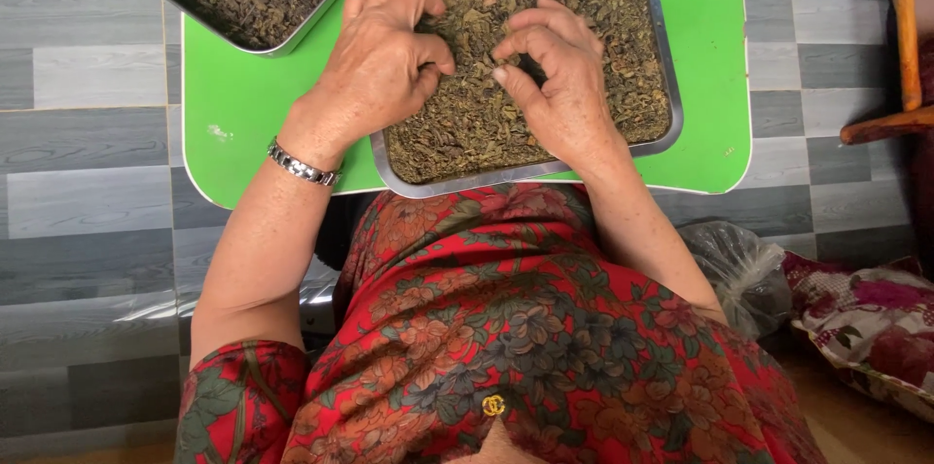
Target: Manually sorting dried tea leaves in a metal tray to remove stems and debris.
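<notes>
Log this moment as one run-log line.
left hand: in dried leaves | right hand: pinching leaves | steel tray: on green table | second tray: upper left

leaves (467,124) olive-brn | table (243,94) brt green | dress (525,328) red floral (orange blooms)

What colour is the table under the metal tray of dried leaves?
Bright green table, shown in the head view under the metal tray.

looks like a home floor setup: grey plank-pattern flooring (88,182), a low green table (243,94), metal trays of dried leaves (623,55), a floral cushion (876,338) beside a plastic bag (739,269)
</notes>
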